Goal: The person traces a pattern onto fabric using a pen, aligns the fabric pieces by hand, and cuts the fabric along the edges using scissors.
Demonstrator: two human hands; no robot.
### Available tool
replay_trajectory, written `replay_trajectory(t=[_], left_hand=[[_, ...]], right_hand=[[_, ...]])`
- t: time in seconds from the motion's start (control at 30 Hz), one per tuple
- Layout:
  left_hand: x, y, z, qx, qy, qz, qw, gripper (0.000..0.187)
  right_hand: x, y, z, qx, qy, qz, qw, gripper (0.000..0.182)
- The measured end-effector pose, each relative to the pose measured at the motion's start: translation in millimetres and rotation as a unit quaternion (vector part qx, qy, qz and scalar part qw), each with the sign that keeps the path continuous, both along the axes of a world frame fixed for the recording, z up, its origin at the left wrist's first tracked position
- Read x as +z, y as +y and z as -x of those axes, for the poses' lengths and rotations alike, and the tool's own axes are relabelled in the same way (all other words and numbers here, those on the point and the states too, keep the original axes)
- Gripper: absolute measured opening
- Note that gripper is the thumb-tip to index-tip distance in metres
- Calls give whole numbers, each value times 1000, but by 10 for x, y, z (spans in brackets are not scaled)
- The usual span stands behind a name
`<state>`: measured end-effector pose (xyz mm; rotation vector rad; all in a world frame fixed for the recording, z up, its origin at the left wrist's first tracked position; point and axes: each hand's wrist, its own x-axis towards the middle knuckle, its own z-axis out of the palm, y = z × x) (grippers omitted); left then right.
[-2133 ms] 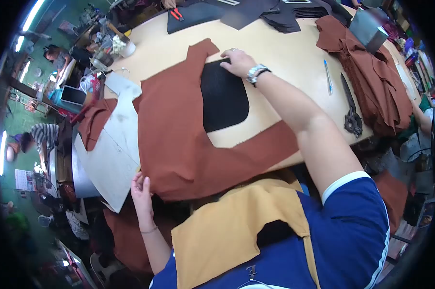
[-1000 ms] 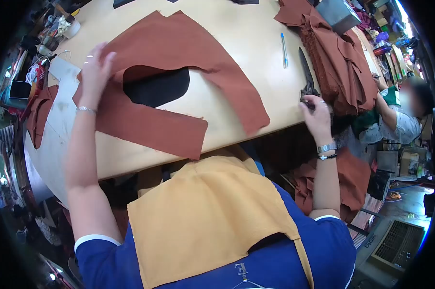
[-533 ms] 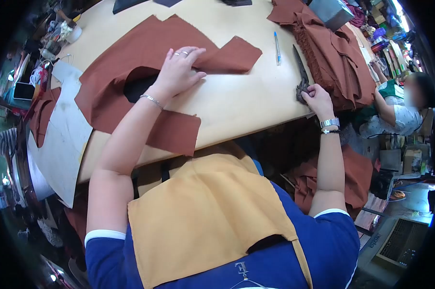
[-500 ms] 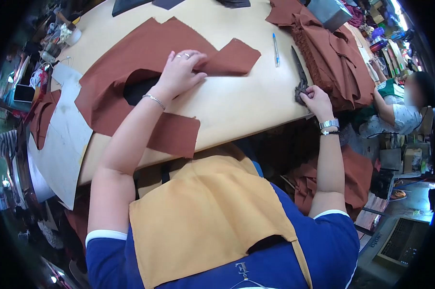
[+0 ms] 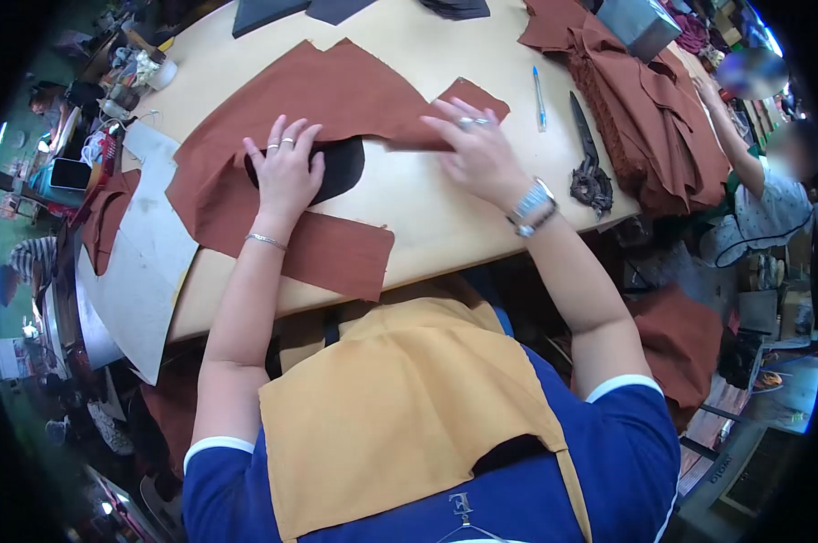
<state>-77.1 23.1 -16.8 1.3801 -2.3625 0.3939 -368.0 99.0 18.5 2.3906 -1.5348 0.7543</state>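
Note:
A rust-brown cut fabric piece (image 5: pixel 237 136) lies flat on the pale table (image 5: pixel 445 217), with a curved opening and strips reaching right. In that opening shows a dark rounded piece (image 5: pixel 345 172). My left hand (image 5: pixel 288 176) rests with fingers spread at the opening's edge, over fabric and dark piece. Slightly smeared by motion, my right hand (image 5: pixel 479 154) is at the fabric's upper right strip, its fingers apart and holding nothing. Large scissors (image 5: pixel 590 167) with dark wrapped handles lie on the table to the right of it.
A blue pen (image 5: pixel 540 100) lies beside the scissors. Stacked brown fabric (image 5: pixel 644 136) covers the right end, a metal block (image 5: pixel 640 27) on it. Dark pieces (image 5: pixel 268 14) lie at the far edge, a pale pattern sheet (image 5: pixel 142 244) at left. Another person (image 5: pixel 771 204) sits at right.
My right hand has let go of the scissors and moved left to the fabric strip. The left hand has shifted left toward the opening, baring more of the dark piece.

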Motion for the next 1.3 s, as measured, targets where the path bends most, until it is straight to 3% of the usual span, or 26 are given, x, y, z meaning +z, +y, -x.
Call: replay_trajectory(t=[0.03,0.17,0.23,0.27,0.37,0.47,0.57,0.63,0.77,1.0,1.2,1.3], left_hand=[[35,-26,-78,23,-14,15,1000,44],[156,85,-527,159,-32,9,987,66],[90,272,-743,236,40,-48,970,77],[69,392,-853,253,74,-84,961,79],[-44,846,-1096,232,157,-111,953,83],[-71,1221,-1119,198,186,-90,958,87],[141,1528,-975,-46,93,-132,986,82],[98,1710,-772,-15,21,-213,977,73],[1,1737,-769,-23,54,-176,983,61],[-213,1802,-471,-121,135,-101,978,27],[-150,1779,-460,-121,182,-159,963,23],[-183,1737,-551,-94,350,-193,912,24]], right_hand=[[-56,-144,-106,-4,37,19,999,46],[18,-529,-143,10,18,-150,988,32],[106,-557,1,19,32,-231,972,24],[39,-529,94,62,-29,-155,986,18],[190,-298,266,71,-36,-43,996,18],[320,-33,391,31,-66,-125,989,17],[233,185,525,-5,-57,-163,985,16],[135,281,576,13,-60,-159,985,16],[6,452,600,-57,-33,-162,985,16],[-20,622,630,-52,-55,-163,984,18],[69,709,637,-36,-27,-122,992,18],[125,766,655,-52,-42,-153,986,19]])
